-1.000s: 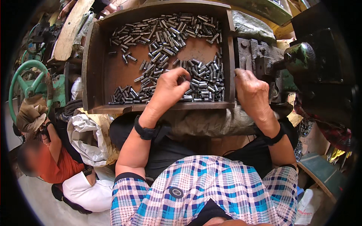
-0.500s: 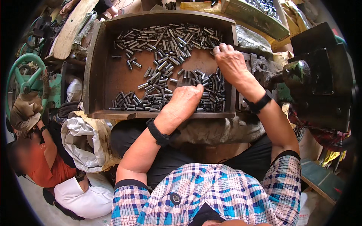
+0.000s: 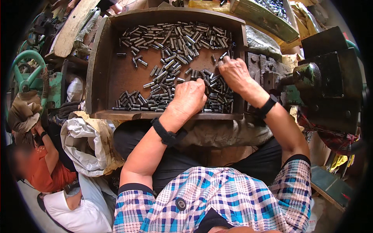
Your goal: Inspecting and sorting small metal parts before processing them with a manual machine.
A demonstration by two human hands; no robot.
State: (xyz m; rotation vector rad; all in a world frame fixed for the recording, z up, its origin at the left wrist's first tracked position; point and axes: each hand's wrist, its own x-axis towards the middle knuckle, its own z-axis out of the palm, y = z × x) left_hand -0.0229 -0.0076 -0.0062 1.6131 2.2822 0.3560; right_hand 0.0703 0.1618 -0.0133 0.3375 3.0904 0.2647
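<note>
A brown tray-like box (image 3: 128, 79) with raised walls lies across the front of me, holding many short dark metal tubes (image 3: 171, 64) in loose heaps. My left hand (image 3: 189, 98) is over the near heap, its fingers curled closed and pointing away from me; whatever is in them is hidden. By the right wall of the box, my right hand (image 3: 236, 73) has its fingers bent together, with one short metal tube (image 3: 223, 56) at the fingertips. Some tubes in the near heap stand on end, and those in the far heap lie flat. Both wrists wear black bands.
A dark, greasy machine (image 3: 318, 79) stands close to the box's right side. Left are a green handwheel (image 3: 29, 73) and an open white sack (image 3: 85, 145). Two people sit at the lower left. Another wooden box (image 3: 268, 19) of metal parts is at the far right.
My right hand has come down and slightly nearer from the box's far right wall, and a tube now shows at its fingertips. My left hand has shifted slightly left and away from me.
</note>
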